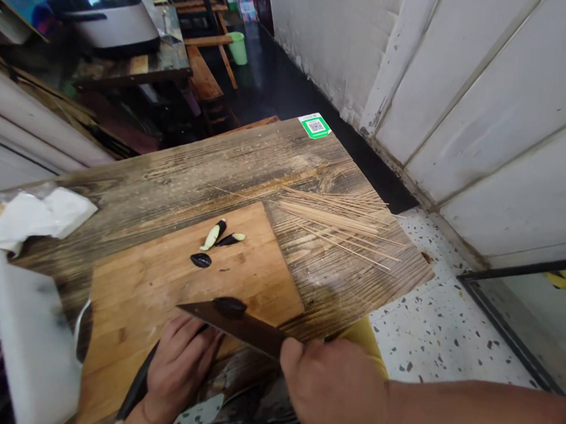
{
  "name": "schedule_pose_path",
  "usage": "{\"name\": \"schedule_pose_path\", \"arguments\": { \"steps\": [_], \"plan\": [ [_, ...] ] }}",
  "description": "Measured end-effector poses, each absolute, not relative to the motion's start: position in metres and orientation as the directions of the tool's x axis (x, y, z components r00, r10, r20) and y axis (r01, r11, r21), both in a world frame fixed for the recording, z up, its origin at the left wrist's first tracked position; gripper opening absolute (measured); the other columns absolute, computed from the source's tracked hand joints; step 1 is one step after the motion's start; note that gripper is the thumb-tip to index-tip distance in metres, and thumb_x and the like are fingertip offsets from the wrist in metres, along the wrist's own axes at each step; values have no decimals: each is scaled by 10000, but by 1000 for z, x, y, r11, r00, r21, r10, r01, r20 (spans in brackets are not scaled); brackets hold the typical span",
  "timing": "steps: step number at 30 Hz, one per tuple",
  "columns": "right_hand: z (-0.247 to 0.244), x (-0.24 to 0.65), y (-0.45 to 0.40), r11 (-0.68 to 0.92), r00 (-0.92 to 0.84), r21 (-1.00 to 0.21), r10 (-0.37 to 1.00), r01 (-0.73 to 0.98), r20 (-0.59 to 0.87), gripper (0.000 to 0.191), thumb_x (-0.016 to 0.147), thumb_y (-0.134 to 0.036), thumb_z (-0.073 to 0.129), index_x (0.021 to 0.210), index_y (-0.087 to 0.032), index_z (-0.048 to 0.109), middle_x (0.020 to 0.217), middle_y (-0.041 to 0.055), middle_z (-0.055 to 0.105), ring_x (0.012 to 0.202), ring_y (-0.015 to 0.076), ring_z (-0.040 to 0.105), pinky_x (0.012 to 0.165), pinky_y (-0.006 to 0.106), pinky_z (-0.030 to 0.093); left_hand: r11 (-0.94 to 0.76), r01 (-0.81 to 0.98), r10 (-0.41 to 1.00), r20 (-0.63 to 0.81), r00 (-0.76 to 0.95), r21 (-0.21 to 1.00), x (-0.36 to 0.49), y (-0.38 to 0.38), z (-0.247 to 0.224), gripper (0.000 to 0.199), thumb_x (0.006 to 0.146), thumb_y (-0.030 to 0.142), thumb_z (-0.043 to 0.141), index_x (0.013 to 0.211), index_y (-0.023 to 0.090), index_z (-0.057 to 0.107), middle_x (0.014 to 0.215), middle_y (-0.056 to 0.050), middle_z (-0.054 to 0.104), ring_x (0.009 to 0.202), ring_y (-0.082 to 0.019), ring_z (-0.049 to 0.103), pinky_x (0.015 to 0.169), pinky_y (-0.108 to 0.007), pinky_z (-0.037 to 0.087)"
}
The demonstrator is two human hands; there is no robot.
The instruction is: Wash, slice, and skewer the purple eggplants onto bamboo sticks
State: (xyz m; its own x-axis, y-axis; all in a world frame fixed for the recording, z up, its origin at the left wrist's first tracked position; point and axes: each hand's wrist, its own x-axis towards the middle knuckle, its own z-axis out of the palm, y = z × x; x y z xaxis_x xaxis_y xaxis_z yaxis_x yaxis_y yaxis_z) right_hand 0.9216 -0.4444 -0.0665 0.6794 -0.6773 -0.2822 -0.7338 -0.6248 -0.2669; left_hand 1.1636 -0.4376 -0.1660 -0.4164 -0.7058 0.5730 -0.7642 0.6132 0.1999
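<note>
The long, dark-purple eggplant lies on the rectangular, light-brown wooden cutting board, grasped by the left grip. The right grip clenches the broad, dark metal knife. Beyond lie dark-skinned cut pieces; thin, tan wooden skewers rest beside the board on the weathered wooden bench.

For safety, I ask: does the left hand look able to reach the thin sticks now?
Probably not directly: the left hand holds the dark eggplant, and the knife in the right hand crosses the way to the sticks.
</note>
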Motion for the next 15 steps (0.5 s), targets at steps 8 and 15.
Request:
{"name": "schedule_pose_path", "arguments": {
  "steps": [8,15],
  "plan": [
    [-67,936,-487,-559,654,-343,-681,-755,-330,128,809,-113,541,929,-105,498,649,74,665,556,189,656,447,230,438,595,-775,-733,539,-416,211,1161,-438,-158,289,726,49,649,993,159,628,981,-109,637,914,-218,601,776,-374,496],
    [-59,912,-456,-684,706,-176,-688,-708,-168,83,826,-136,481,785,-175,421,547,14,590,412,134,525,388,228,310,596,-760,-715,604,-353,261,1169,-431,-168,258,737,25,616,952,166,625,942,-91,644,921,-217,605,806,-380,495]
  ]
}}
